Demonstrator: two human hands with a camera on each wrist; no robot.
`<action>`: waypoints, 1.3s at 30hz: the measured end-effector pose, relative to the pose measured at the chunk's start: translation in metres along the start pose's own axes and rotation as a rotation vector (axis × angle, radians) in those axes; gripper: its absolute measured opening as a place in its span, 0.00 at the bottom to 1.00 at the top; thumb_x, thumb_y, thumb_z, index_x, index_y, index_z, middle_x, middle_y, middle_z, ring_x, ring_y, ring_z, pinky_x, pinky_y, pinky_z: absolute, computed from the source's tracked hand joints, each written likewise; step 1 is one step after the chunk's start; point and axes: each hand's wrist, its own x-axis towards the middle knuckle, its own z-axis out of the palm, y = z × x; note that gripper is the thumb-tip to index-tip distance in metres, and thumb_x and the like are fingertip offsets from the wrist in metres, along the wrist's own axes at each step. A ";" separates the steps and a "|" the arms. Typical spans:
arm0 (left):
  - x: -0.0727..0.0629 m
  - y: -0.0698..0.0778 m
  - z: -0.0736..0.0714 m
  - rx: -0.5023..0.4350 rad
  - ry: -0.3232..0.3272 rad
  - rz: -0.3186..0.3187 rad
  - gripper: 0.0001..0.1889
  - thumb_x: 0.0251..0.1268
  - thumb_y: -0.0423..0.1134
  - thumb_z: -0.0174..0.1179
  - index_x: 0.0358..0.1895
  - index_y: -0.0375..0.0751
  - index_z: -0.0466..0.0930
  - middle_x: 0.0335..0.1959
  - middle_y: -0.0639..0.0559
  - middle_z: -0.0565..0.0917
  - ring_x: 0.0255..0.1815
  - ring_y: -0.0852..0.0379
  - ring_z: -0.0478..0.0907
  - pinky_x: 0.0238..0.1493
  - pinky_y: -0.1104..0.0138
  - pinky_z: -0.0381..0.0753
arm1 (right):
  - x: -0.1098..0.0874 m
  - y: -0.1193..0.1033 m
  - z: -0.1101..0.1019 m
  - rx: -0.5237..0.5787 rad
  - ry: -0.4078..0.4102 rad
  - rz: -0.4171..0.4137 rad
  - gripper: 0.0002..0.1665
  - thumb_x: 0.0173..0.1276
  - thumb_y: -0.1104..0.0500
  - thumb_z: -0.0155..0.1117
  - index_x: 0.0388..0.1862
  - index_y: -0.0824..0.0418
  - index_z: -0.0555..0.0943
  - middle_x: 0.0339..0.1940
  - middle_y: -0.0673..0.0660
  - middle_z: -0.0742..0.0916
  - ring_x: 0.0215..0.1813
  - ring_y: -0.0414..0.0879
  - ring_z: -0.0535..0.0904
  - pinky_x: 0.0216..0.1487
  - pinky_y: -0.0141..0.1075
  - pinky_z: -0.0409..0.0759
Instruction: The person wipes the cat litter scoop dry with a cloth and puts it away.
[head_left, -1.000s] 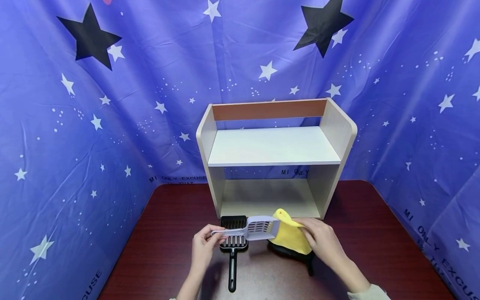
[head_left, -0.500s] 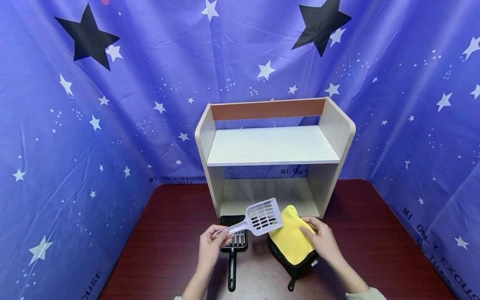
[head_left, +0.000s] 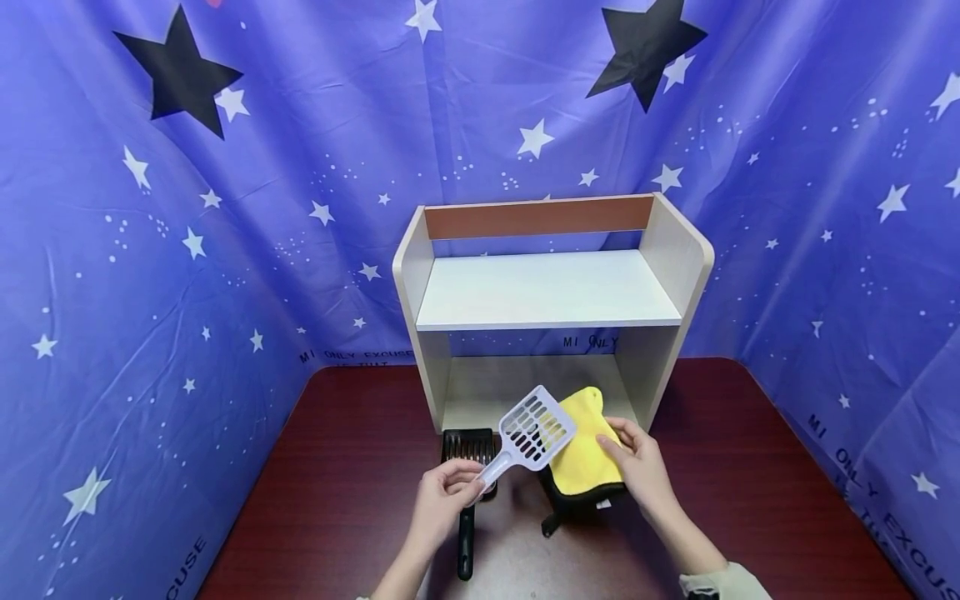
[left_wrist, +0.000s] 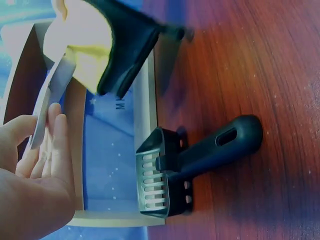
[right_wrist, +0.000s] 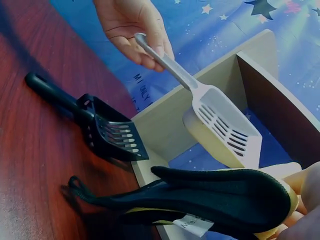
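And here's the left hand (head_left: 450, 496) pinching the pale scoop (right_wrist: 201, 92) by its handle, head up above the table (head_left: 337, 433), before the shelf (head_left: 547, 292). The right hand (head_left: 637, 467) grips the yellow cloth (head_left: 588, 454) close by; contact's hard to call. This looks like wiping: best keep that pinch steady, cloth flat, strokes along the slots. Smooth-looking scoop, this, rows of oblong slots, raised sides!
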 end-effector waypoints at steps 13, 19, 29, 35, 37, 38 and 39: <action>-0.009 0.001 0.020 0.162 -0.020 0.095 0.13 0.53 0.24 0.69 0.43 0.26 0.85 0.35 0.32 0.88 0.31 0.69 0.83 0.33 0.76 0.83 | -0.005 -0.001 0.022 0.210 0.026 -0.067 0.20 0.65 0.74 0.63 0.53 0.80 0.70 0.37 0.40 0.86 0.36 0.32 0.85 0.33 0.28 0.86; -0.011 0.000 0.025 0.147 -0.027 0.091 0.13 0.52 0.23 0.69 0.42 0.26 0.83 0.35 0.33 0.88 0.31 0.67 0.83 0.35 0.74 0.85 | -0.009 0.000 0.029 0.206 -0.002 -0.090 0.20 0.64 0.75 0.64 0.52 0.81 0.70 0.38 0.39 0.86 0.39 0.31 0.85 0.35 0.28 0.86; -0.009 -0.001 0.028 0.193 0.002 0.069 0.11 0.53 0.25 0.70 0.40 0.29 0.83 0.34 0.36 0.89 0.29 0.69 0.83 0.34 0.75 0.84 | -0.017 0.010 0.039 0.201 -0.021 -0.163 0.16 0.60 0.77 0.66 0.46 0.83 0.73 0.34 0.39 0.89 0.39 0.30 0.85 0.35 0.25 0.85; -0.008 0.001 0.030 0.180 0.030 0.061 0.11 0.52 0.25 0.70 0.40 0.30 0.82 0.35 0.37 0.88 0.29 0.68 0.83 0.33 0.76 0.83 | -0.019 0.016 0.042 0.208 -0.054 -0.180 0.14 0.61 0.77 0.65 0.43 0.83 0.74 0.33 0.40 0.90 0.37 0.31 0.86 0.34 0.26 0.85; -0.007 0.002 0.031 0.169 0.038 0.050 0.11 0.53 0.25 0.70 0.40 0.30 0.82 0.35 0.38 0.89 0.29 0.67 0.83 0.33 0.76 0.83 | -0.020 0.017 0.044 0.204 -0.061 -0.179 0.13 0.61 0.76 0.65 0.43 0.82 0.74 0.33 0.39 0.90 0.36 0.31 0.86 0.33 0.26 0.85; -0.007 0.003 0.032 0.165 0.042 0.049 0.11 0.53 0.25 0.70 0.40 0.30 0.82 0.35 0.38 0.89 0.29 0.67 0.83 0.33 0.76 0.83 | -0.021 0.017 0.044 0.204 -0.060 -0.178 0.13 0.61 0.76 0.66 0.42 0.82 0.75 0.33 0.39 0.90 0.36 0.31 0.86 0.33 0.26 0.85; -0.007 0.003 0.033 0.161 0.045 0.050 0.11 0.53 0.25 0.70 0.40 0.30 0.82 0.35 0.38 0.89 0.29 0.67 0.84 0.32 0.76 0.83 | -0.021 0.017 0.045 0.203 -0.058 -0.175 0.13 0.61 0.76 0.66 0.42 0.82 0.75 0.32 0.39 0.90 0.35 0.31 0.86 0.32 0.26 0.85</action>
